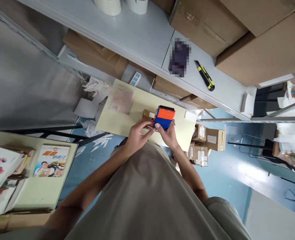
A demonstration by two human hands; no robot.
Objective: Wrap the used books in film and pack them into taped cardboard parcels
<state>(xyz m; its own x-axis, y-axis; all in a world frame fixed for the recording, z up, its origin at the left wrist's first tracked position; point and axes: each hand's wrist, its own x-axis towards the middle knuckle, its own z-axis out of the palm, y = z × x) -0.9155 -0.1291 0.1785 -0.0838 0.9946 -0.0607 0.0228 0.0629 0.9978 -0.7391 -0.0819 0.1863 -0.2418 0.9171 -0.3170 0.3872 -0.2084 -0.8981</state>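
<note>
A small flat blue-and-orange item [164, 117] with a black strip along its far edge is held up above the pale yellow tabletop; its exact kind cannot be made out. My right hand [169, 135] grips it, thumb on the blue face and fingers behind. At its near left corner, my left hand [140, 133] has thumb and index finger closed in a pinch that touches the edge. A small cardboard box [148, 114] lies just behind my left fingers, partly covered.
On the grey shelf [142, 40] ahead are a yellow-black box cutter [205, 76], a blurred-out dark object [179, 58] and large cartons [207, 26]. The yellow table [104, 120] bears a clear plastic bag [122, 100] and a white label [190, 116]. Taped boxes [215, 139] stand right; books [51, 161] lie left.
</note>
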